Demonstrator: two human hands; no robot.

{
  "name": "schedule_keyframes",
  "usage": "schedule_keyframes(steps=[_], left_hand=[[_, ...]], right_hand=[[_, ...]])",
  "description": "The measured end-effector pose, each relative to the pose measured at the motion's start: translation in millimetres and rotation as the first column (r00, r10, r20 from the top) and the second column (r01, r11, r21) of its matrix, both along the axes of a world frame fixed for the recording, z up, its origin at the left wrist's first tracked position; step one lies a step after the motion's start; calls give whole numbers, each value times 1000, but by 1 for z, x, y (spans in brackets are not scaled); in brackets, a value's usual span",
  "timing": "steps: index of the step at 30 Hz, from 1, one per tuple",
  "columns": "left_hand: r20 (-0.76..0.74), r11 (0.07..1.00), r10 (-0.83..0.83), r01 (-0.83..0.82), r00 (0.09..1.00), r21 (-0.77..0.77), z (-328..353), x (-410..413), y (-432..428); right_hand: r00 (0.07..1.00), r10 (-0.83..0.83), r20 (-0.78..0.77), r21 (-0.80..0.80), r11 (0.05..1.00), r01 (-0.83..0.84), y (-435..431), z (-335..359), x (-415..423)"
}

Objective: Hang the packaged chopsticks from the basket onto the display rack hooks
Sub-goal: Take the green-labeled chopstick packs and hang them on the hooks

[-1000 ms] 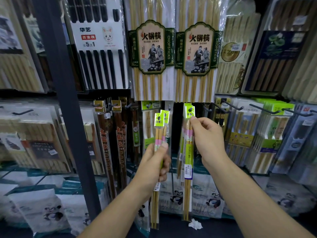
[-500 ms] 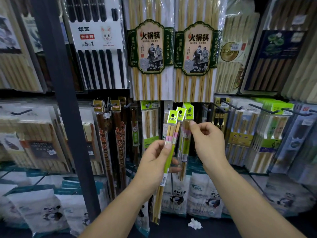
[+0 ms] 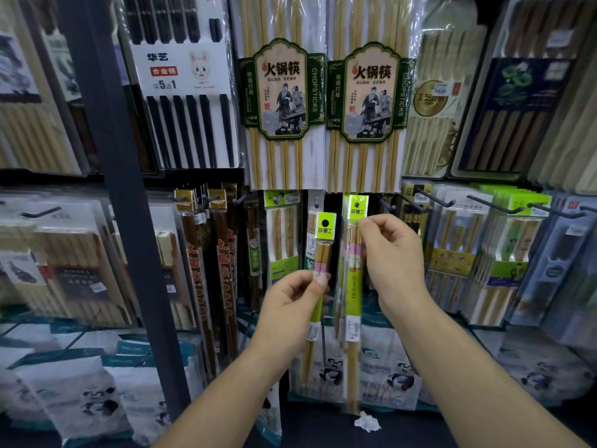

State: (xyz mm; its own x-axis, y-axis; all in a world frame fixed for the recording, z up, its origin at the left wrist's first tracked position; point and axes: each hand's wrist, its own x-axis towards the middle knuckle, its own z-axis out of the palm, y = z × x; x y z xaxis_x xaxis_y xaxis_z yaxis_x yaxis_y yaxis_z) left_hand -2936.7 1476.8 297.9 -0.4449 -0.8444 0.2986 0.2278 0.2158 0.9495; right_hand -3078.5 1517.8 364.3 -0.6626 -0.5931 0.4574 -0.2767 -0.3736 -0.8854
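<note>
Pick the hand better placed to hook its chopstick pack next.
Right. The right hand pinches the right-hand pack just under its green header, which is up at hook-row height. The left hand grips the left-hand pack lower down, with its header below that row. The hook itself is hidden.

- The left hand (image 3: 297, 305) covers the middle of the left chopstick pack (image 3: 324, 227) that it pinches.
- The right hand (image 3: 392, 260) pinches the right chopstick pack (image 3: 353, 286). The hook behind its green header is hidden, so whether the hole sits on it cannot be told.
- The 2 hot-pot packs (image 3: 281, 92) at the top of the display rack (image 3: 122, 221) are cut off by the picture's upper edge.
- The blurred packs (image 3: 529, 253) at the rack's right edge are perhaps bamboo sets.
- Both forearms (image 3: 468, 367) run off the bottom edge.
</note>
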Motion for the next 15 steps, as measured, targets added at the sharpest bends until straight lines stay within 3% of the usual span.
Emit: schedule_keyframes(steps=[15], left_hand=[[-2,1000,-23,23,1000,-15,2,-2,-4]], right_hand=[[995,-89,-41,106,990,93,-11,-5,-14]])
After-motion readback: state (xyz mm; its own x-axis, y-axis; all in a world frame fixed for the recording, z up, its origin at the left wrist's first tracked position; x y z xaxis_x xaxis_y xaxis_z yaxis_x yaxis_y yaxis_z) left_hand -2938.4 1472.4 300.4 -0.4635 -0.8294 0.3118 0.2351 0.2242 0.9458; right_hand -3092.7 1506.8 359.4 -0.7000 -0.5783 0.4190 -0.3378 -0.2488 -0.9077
